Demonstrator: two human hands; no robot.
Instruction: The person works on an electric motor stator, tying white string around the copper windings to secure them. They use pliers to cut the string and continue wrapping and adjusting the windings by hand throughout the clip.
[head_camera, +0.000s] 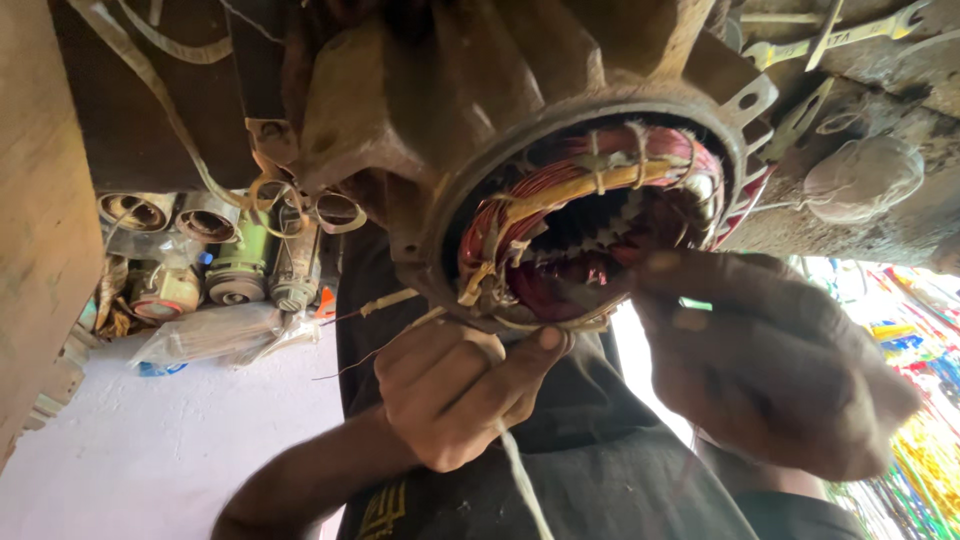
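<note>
Left hand (455, 385) pinches the lacing cord (520, 480) at the stator winding (590, 215); right hand (770, 360) is blurred, grip indeterminate. Overtension risks snapping the cord or nicking the copper.

daylight enters from the lower right, overexposed behind the right hand (775, 365), which is blurred and out of focus. upper frame dim and shadowed. stator windings (590, 215) sharp. wide-angle stretching at edges.

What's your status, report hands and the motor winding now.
Left hand pinching a pale lacing cord at the stator rim. Right hand closed at the copper winding. Motor housing open-ended, nothing blocking.
</note>
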